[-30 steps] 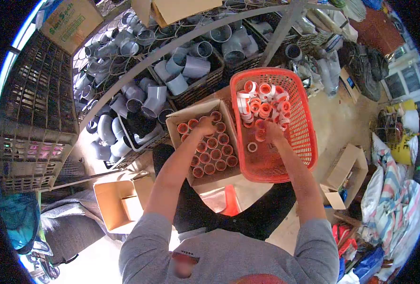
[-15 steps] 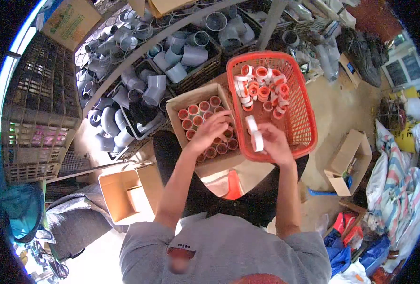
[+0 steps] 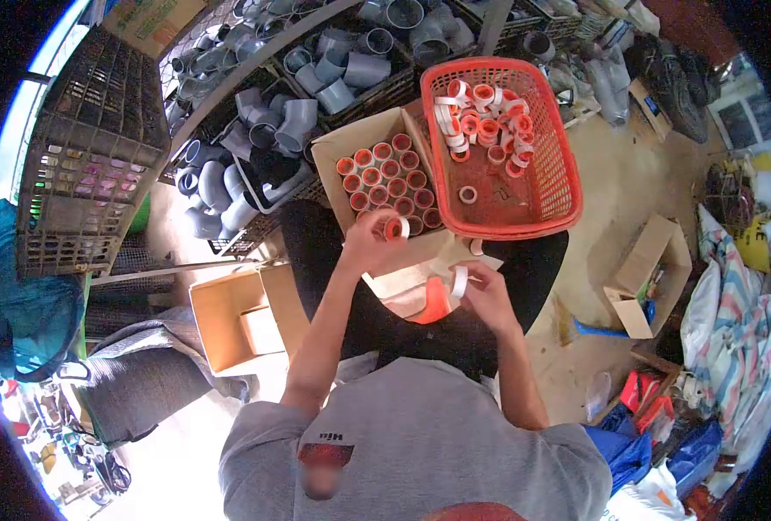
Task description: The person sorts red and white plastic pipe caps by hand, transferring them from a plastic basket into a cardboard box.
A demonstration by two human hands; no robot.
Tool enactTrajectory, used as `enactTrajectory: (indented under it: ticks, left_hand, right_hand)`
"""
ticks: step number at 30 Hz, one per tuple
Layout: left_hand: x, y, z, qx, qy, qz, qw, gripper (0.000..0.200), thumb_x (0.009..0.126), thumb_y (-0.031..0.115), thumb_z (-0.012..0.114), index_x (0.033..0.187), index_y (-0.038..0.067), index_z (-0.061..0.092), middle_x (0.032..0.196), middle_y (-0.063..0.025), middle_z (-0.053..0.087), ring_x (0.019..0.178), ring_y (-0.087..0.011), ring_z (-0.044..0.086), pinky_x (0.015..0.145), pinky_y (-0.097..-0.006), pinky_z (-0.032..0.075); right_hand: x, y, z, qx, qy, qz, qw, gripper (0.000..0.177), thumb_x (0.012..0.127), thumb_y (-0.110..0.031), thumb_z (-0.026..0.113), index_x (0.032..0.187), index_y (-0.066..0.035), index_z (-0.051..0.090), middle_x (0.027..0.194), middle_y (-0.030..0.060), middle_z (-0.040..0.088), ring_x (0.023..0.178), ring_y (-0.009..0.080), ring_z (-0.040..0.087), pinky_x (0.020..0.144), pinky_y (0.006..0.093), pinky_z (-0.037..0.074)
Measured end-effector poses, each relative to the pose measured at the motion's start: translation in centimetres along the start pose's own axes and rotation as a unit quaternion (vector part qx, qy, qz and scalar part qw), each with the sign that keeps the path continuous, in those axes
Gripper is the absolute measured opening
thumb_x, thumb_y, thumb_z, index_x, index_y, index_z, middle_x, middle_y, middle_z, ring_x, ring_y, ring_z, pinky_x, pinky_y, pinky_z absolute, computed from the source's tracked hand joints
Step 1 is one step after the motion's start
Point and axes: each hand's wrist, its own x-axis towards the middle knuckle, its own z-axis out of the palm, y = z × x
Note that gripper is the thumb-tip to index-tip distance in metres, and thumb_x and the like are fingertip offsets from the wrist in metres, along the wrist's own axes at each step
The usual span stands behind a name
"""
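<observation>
My left hand [image 3: 370, 247] is closed around a white-rimmed orange tape roll [image 3: 396, 229], at the near edge of a cardboard box [image 3: 338, 156]. Inside the box, similar tape rolls [image 3: 396, 187] stand on end in rows, their orange centres facing up. My right hand [image 3: 490, 300] pinches a white tape roll [image 3: 460, 281] between its fingertips, over my lap and below the red plastic basket [image 3: 568, 161]. In the basket lies a loose heap of white-and-orange tape rolls [image 3: 490, 126], with a single roll [image 3: 468, 194] apart from them nearer me.
Crates of grey pipe fittings [image 3: 299, 122] stand beyond the box. An open carton [image 3: 229, 326] sits at my left, another carton [image 3: 650, 273] on the floor at right. A dark plastic crate [image 3: 86, 165] rises at far left; striped sheeting [image 3: 724, 304] lies at far right.
Both hands have come nearer my body. My left hand, earlier loosely open over the box, now holds a roll. My right hand has left the basket; the view has tilted down.
</observation>
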Motion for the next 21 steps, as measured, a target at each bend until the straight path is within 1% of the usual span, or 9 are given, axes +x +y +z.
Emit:
enactTrajectory:
  ticks: [1, 3, 5, 8, 13, 16, 18, 20, 21]
  left_hand:
    - [1.4, -0.4, -0.2, 0.091, 0.019, 0.010, 0.996, 0.048, 0.075, 0.012, 0.089, 0.117, 0.003, 0.068, 0.104, -0.0052, 0.074, 0.087, -0.0141, 0.070, 0.081, -0.0321, 0.059]
    - [4.6, -2.9, 0.2, 0.114, 0.014, 0.034, 0.993, 0.042, 0.075, 0.019, 0.088, 0.110, 0.003, 0.070, 0.101, -0.0090, 0.075, 0.085, -0.0176, 0.072, 0.082, -0.0322, 0.058]
    - [7.3, -2.8, 1.7, 0.201, -0.050, 0.043, 0.977, 0.049, 0.072, 0.022, 0.088, 0.115, 0.005, 0.073, 0.108, -0.0180, 0.073, 0.098, -0.0299, 0.072, 0.086, -0.0404, 0.057]
    - [9.5, -3.7, 4.8, 0.274, -0.130, 0.032, 0.952, 0.045, 0.075, 0.024, 0.087, 0.114, 0.005, 0.074, 0.100, -0.0204, 0.074, 0.096, -0.0333, 0.073, 0.088, -0.0392, 0.057]
    - [10.0, -8.1, 5.8, 0.214, -0.133, 0.079, 0.964, 0.046, 0.081, 0.021, 0.082, 0.123, 0.005, 0.072, 0.114, -0.0240, 0.073, 0.107, -0.0391, 0.071, 0.091, -0.0441, 0.057]
    - [8.5, -6.2, 4.0, 0.232, -0.087, -0.027, 0.969, 0.038, 0.090, 0.021, 0.077, 0.124, 0.004, 0.071, 0.113, -0.0226, 0.074, 0.106, -0.0344, 0.073, 0.090, -0.0422, 0.058]
    - [6.6, -4.8, 2.4, 0.008, -0.023, -0.030, 0.999, 0.032, 0.098, 0.021, 0.071, 0.125, 0.003, 0.070, 0.115, -0.0171, 0.075, 0.105, -0.0268, 0.073, 0.088, -0.0393, 0.059]
    - [3.8, -1.2, 1.2, -0.203, -0.052, -0.115, 0.971, 0.033, 0.102, 0.019, 0.068, 0.131, 0.003, 0.066, 0.120, -0.0101, 0.073, 0.107, -0.0198, 0.070, 0.092, -0.0358, 0.058]
    - [2.4, 0.7, 0.7, -0.205, -0.055, -0.114, 0.971, 0.033, 0.102, 0.019, 0.068, 0.131, 0.003, 0.066, 0.120, -0.0101, 0.073, 0.107, -0.0198, 0.070, 0.092, -0.0358, 0.058]
  right_hand:
    - [-0.1, 0.3, -0.3, 0.022, 0.016, 0.025, 0.999, 0.026, 0.097, -0.008, 0.065, 0.123, -0.004, 0.069, 0.094, 0.0001, 0.069, 0.063, 0.0040, 0.055, 0.053, 0.0196, 0.042]
    - [0.3, 1.0, -1.2, 0.002, 0.024, 0.026, 0.999, 0.026, 0.098, -0.009, 0.065, 0.123, -0.003, 0.069, 0.091, -0.0001, 0.068, 0.064, 0.0042, 0.056, 0.054, 0.0199, 0.043]
    - [0.8, 1.2, -1.5, -0.018, 0.034, 0.028, 0.999, 0.025, 0.099, -0.010, 0.064, 0.122, -0.002, 0.069, 0.088, -0.0002, 0.068, 0.065, 0.0044, 0.056, 0.055, 0.0203, 0.043]
    - [1.4, 1.0, -1.5, -0.013, 0.055, 0.011, 0.998, 0.025, 0.099, -0.010, 0.064, 0.122, 0.000, 0.069, 0.088, -0.0004, 0.068, 0.065, 0.0047, 0.056, 0.057, 0.0213, 0.045]
    - [1.6, -0.3, -1.1, -0.001, 0.080, 0.006, 0.997, 0.025, 0.100, -0.009, 0.063, 0.121, 0.000, 0.071, 0.089, -0.0011, 0.068, 0.066, 0.0053, 0.057, 0.058, 0.0222, 0.045]
    - [1.9, -0.8, -0.5, -0.009, 0.093, 0.007, 0.996, 0.026, 0.099, -0.007, 0.062, 0.124, -0.001, 0.068, 0.087, 0.0007, 0.068, 0.066, 0.0054, 0.057, 0.057, 0.0219, 0.045]
    - [2.3, -1.2, -0.3, -0.025, 0.096, -0.013, 0.995, 0.026, 0.099, -0.006, 0.062, 0.124, -0.001, 0.065, 0.087, 0.0020, 0.069, 0.066, 0.0058, 0.058, 0.058, 0.0218, 0.045]
    - [3.0, -0.9, -0.1, -0.036, 0.103, -0.045, 0.993, 0.027, 0.097, 0.001, 0.062, 0.124, -0.001, 0.059, 0.087, 0.0055, 0.070, 0.068, 0.0079, 0.060, 0.059, 0.0230, 0.048]
    - [3.6, -1.2, 0.4, -0.038, 0.106, -0.046, 0.993, 0.027, 0.097, 0.001, 0.062, 0.124, -0.001, 0.059, 0.087, 0.0055, 0.070, 0.068, 0.0079, 0.060, 0.059, 0.0230, 0.048]
